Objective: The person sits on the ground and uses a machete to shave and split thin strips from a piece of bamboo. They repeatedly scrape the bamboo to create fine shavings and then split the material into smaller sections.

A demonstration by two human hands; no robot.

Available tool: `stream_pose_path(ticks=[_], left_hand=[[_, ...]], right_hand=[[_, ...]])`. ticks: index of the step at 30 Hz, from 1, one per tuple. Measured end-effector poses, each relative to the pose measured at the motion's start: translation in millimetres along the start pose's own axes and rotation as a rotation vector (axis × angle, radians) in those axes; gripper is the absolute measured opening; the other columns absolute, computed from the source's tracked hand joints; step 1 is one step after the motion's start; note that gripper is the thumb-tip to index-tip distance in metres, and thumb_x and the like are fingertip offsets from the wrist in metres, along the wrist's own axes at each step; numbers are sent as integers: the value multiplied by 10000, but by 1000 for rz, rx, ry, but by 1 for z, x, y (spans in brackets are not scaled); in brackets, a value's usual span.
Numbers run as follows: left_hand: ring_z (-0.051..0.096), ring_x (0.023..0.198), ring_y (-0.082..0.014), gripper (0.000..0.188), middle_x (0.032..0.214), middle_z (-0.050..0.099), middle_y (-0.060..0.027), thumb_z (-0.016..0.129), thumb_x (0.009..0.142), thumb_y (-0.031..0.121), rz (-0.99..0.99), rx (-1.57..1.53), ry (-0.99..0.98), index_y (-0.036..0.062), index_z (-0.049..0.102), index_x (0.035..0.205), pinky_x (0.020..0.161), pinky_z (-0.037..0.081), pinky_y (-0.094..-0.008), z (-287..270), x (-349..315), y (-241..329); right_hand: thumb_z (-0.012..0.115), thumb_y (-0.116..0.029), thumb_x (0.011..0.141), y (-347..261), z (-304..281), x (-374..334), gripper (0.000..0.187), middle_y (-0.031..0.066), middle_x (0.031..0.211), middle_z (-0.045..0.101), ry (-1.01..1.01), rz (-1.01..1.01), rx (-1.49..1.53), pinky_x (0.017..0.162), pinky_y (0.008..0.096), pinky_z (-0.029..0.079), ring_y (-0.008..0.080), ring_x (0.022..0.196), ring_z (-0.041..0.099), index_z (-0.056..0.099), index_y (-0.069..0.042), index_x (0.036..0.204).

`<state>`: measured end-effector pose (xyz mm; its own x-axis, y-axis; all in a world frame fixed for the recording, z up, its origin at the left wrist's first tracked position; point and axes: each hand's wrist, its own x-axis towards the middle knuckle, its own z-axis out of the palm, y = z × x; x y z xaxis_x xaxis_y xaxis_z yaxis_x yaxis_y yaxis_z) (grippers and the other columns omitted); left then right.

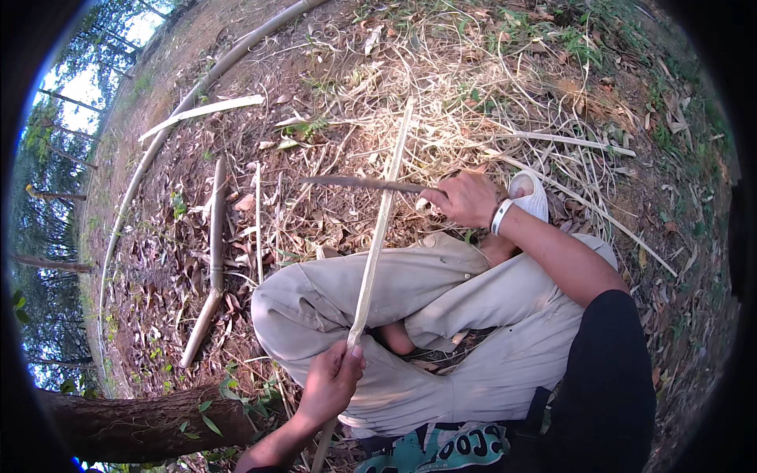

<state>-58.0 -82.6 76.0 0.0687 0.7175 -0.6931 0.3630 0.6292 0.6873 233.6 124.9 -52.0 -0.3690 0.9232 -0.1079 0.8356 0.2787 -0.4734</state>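
Note:
My left hand (333, 382) is closed round the lower part of a long pale strip of split bamboo (372, 272), which slants up and away from my lap. My right hand (471, 197) grips a knife (339, 182) by its handle, largely hidden in the fingers. The narrow, dark blade points left and lies across the strip's upper half; whether it cuts into the strip I cannot tell. Under the strip are my crossed legs in beige trousers (339, 292). A white rounded object (536, 197) sits just beyond my right wrist, partly covered by it.
Thin curled shavings (473, 87) and dry leaves litter the ground ahead. On the left lie a long bamboo pole (147, 162), a shorter bamboo piece (216, 252) and a pale split piece (201, 112). More pale strips (579, 142) are at right. A tree trunk (150, 430) borders the lower left.

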Motion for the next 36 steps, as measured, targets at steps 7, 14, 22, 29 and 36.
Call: stream_pose_path(ticks=[7, 14, 22, 29, 36], left_hand=[[461, 573, -63, 333, 615, 523, -6, 496, 1035, 257, 4, 128, 87, 11, 557, 819, 524, 380, -256, -3, -30, -19], [497, 554, -79, 326, 594, 548, -41, 503, 1027, 259, -98, 84, 88, 6, 569, 833, 521, 405, -266, -6, -52, -37], [432, 539, -54, 231, 640, 451, 47, 509, 1029, 246, -124, -94, 54, 78, 553, 875, 492, 371, -223, -5, -82, -36], [399, 480, -39, 205, 627, 455, 51, 488, 1035, 216, -120, -171, 64, 81, 535, 888, 415, 312, -204, -11, -106, -59], [399, 495, -34, 170, 657, 460, 45, 485, 1035, 224, -170, -212, 46, 92, 527, 937, 430, 304, -205, -14, -98, -51]], right_hand=[[394, -636, 957, -12, -2, 9, 707, 219, 653, 643, -9, -126, -33, 634, 491, 537, 403, 665, 668, 677, -31, 724], [383, -642, 957, 2, 5, 26, 703, 225, 704, 664, -46, 7, -29, 676, 515, 532, 389, 732, 680, 689, -47, 743], [350, -651, 963, 22, 15, 39, 740, 224, 705, 666, -19, 31, -97, 746, 511, 548, 430, 755, 680, 706, -31, 771], [376, -661, 954, 59, -3, 61, 731, 227, 867, 703, -62, 256, -149, 797, 506, 533, 380, 892, 692, 723, -22, 883], [369, -661, 951, 74, 14, 59, 748, 270, 966, 687, 4, 318, -170, 855, 511, 517, 402, 966, 672, 713, 1, 898]])
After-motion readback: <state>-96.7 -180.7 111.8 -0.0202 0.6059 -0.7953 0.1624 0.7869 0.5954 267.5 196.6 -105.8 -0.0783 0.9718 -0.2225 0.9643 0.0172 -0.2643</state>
